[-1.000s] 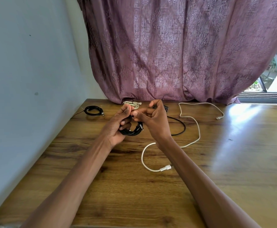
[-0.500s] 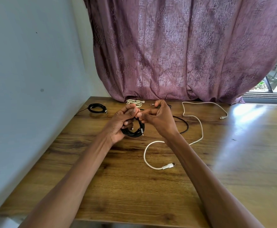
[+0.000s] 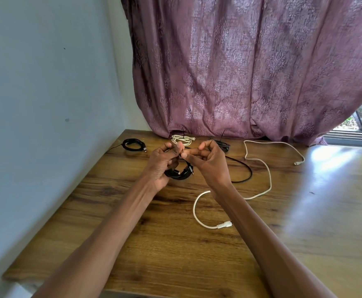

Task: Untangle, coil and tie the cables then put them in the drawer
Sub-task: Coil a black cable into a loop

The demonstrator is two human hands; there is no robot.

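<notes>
Above the middle of the wooden table (image 3: 175, 250), a coiled black cable (image 3: 179, 173) is held in the left hand (image 3: 161, 166), whose fingers are curled round the loops, while a thin black tie at the top of the coil is pinched between thumb and fingertips of the right hand (image 3: 208, 162). The tying step appears to be in hand; whether the tie is already closed cannot be told, as the fingers hide it. Next, the tie would likely need to be drawn tight without the loops being let slip. Behind the hands, a loose black cable (image 3: 243, 168) and a long loose white cable (image 3: 263, 175) are spread toward the right. Near the far edge, a tied white bundle (image 3: 182, 139) and, at the far left corner, a tied black bundle (image 3: 132, 145) are laid below the curtain (image 3: 251, 72). No drawer is shown.
</notes>
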